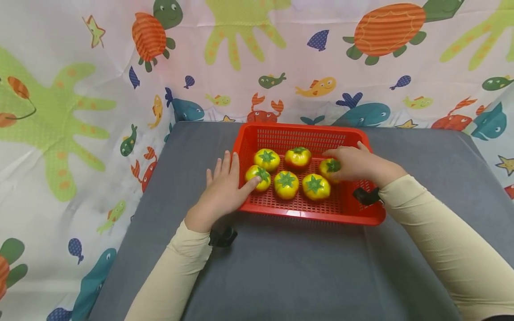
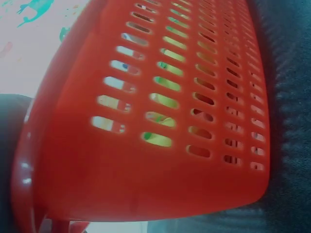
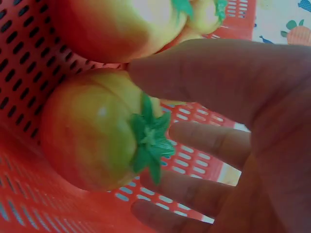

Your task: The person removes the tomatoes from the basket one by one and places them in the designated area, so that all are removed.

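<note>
Several glossy yellow-and-red tomatoes [image 1: 287,185] with green star-shaped stems sit in a red plastic basket [image 1: 297,214]. At the basket's left end, my left hand [image 1: 220,194] rests along the rim with fingers straight, its thumb reaching over the nearest tomato [image 1: 258,177]. In the left wrist view only the slotted basket wall [image 2: 97,165] shows, with yellow and green behind the holes. My right hand [image 1: 357,164] is inside the basket, holding the rightmost tomato [image 3: 92,131] between thumb and fingers. Its thumb [image 3: 194,73] lies against one side, and the fingertips are partly hidden behind the stem.
A grey cloth [image 1: 289,267] covers the table beneath the basket. Behind and to the left hangs a white curtain [image 1: 241,84] printed with sea animals, meeting the table's back edge close behind the basket. Each wrist carries a black camera mount [image 1: 222,236].
</note>
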`<state>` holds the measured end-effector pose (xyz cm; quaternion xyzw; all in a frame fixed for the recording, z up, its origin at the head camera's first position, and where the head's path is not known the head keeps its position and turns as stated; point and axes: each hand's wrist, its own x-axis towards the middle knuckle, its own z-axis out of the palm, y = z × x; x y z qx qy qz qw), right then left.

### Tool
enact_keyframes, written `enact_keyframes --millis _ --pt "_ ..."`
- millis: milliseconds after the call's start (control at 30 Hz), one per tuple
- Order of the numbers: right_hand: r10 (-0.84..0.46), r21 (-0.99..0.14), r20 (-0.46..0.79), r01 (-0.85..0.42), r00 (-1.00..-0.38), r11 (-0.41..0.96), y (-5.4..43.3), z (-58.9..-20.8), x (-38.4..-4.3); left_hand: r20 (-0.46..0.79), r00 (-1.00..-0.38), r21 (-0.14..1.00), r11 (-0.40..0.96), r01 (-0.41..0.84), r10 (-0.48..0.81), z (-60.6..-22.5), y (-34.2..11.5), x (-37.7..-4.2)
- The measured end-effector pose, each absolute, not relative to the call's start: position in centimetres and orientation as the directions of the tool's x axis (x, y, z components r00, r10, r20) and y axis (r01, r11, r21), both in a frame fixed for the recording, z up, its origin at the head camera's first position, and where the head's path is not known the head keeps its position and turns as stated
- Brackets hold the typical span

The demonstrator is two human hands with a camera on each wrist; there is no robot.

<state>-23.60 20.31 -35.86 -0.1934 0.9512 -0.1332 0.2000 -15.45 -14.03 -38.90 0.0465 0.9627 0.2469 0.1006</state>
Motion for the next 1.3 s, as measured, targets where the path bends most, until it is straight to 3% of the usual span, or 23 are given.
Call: enact_keyframes --millis 667,933,1300 --pt "-0.438 -0.33 -0.291 -0.34 -0.851 0.88 21.0 -37.0 -23.4 -0.163 -0.982 0.548 0.837 -0.009 0.096 -39.7 -13.6 -14.7" --pt "-0.454 -0.378 -0.21 -0.357 -0.866 0.854 21.7 -35.1 -23.2 -0.167 -0.982 0.54 0.841 -0.014 0.091 -39.8 -13.6 -14.8" --pt "-0.422 -0.349 -0.179 -0.344 -0.889 0.872 23.1 -31.8 -22.3 -0.158 -0.983 0.537 0.843 -0.003 0.097 -39.6 -13.6 -15.1"
